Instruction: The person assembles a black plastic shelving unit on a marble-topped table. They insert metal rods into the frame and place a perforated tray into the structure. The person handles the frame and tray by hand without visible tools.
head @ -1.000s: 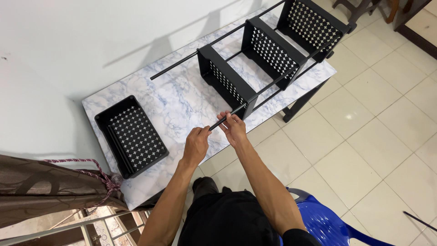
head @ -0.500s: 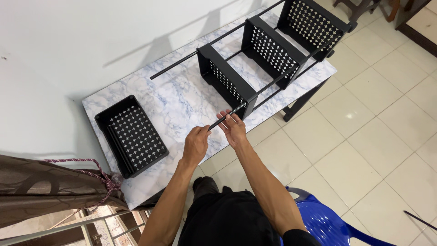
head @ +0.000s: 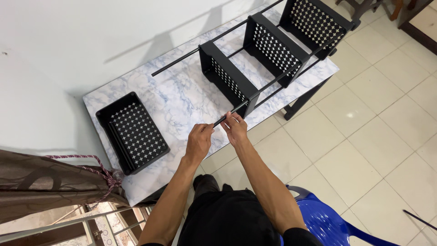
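A black rack lies on its side on the marble-patterned table [head: 182, 98]. Three perforated black trays are threaded on thin black rods; the nearest tray [head: 226, 78] stands on edge closest to me. My left hand [head: 199, 140] grips the near end of a thin black rod [head: 230, 112] that runs into that tray's corner. My right hand [head: 236, 128] pinches the same rod a little further along, just short of the tray. A second long rod [head: 182, 60] sticks out along the far side of the table.
A loose black perforated tray [head: 132, 132] lies flat at the table's left end. A white wall runs behind the table. A blue plastic chair [head: 325, 222] is at my right, brown cloth [head: 50, 187] and a metal railing at the lower left. The floor is pale tile.
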